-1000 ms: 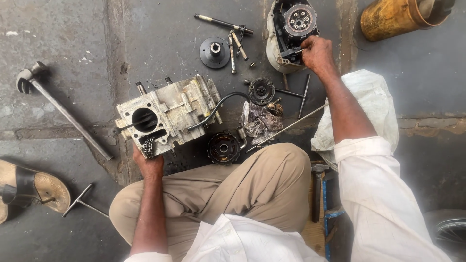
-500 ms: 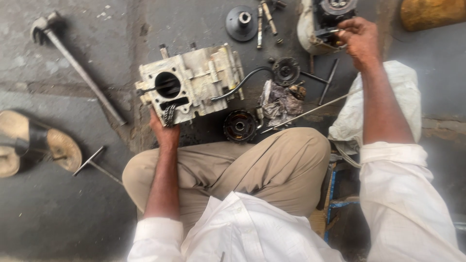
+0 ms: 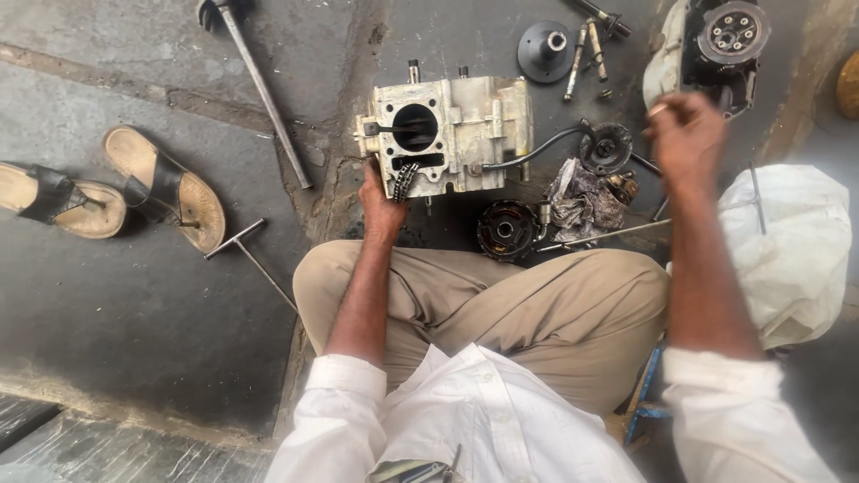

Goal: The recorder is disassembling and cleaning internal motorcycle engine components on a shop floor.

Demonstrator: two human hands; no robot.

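Now: right hand (image 3: 687, 134), off the clutch assembly (image 3: 727, 40), grip blurred, cannot tell; left hand (image 3: 383, 201) clasps engine crankcase (image 3: 447, 134).

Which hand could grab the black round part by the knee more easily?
Probably the left hand. It rests on the engine block, near the black round part on the ground. The right hand is raised and blurred, farther off by the clutch assembly.

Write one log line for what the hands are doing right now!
left hand: on engine block, by its chain | right hand: raised, blurred, near clutch assembly | floor: sandals, long wrench
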